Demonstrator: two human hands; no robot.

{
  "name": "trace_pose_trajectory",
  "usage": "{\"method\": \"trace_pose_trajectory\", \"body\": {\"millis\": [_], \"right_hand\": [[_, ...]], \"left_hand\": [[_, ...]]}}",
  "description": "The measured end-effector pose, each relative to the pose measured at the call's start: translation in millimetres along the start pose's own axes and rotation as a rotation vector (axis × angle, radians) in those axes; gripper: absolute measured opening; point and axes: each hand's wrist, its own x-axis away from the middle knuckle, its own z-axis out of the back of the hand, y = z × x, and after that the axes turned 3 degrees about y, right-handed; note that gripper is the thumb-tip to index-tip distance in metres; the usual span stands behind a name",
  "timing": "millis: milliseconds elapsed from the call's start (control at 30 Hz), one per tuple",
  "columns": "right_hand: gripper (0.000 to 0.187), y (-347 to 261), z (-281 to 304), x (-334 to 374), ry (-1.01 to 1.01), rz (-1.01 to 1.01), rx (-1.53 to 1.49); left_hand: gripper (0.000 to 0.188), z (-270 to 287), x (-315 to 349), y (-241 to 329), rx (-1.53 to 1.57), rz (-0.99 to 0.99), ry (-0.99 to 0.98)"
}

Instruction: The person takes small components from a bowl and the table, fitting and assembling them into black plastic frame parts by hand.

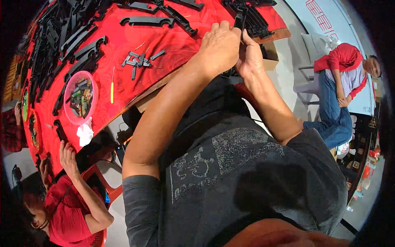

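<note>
Both hands meet at the table's near right edge around a long black plastic part [240,17], which stands up between them. My left hand [219,47] is closed on it, knuckles upward. From the other side my right hand [251,57] grips it, with the thumb raised along it; its other fingers are partly hidden. Left of my hands, a small heap of grey pieces [140,62] lies on the red cloth [154,43]. Just behind the hands is a stack of similar black parts [257,22].
A pink bowl [95,103] of small pieces, a yellow-handled screwdriver [112,92] and a crumpled white tissue [85,132] lie to the left. Black parts [53,37] pile at far left. A co-worker in red [68,206] sits lower left; another person [335,86] sits at right.
</note>
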Motion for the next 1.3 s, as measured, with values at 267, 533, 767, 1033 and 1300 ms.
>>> {"method": "trace_pose_trajectory", "body": {"millis": [267,533,767,1033,1300], "right_hand": [[0.034,-2.8,1.6,5.9,0.035,0.007,-0.001],[0.032,-3.0,9.8,-3.8,0.034,0.018,-0.012],[0.029,7.5,-0.6,-7.3,-0.042,-0.05,0.006],[0.026,14.1,-30.0,-22.7,-0.149,0.049,-0.1],[0.046,63.1,-85.1,3.1,-0.3,-0.149,0.004]], "left_hand": [[0.029,-0.7,1.1,8.4,0.03,0.0,0.021],[0.028,-1.8,2.4,11.2,0.025,0.005,-0.006],[0.026,3.9,11.2,1.0,0.03,0.054,0.024],[0.008,26.7,63.0,-30.1,0.038,0.154,0.465],[0.036,57.3,127.5,-31.1,-0.07,0.41,0.298]]}}
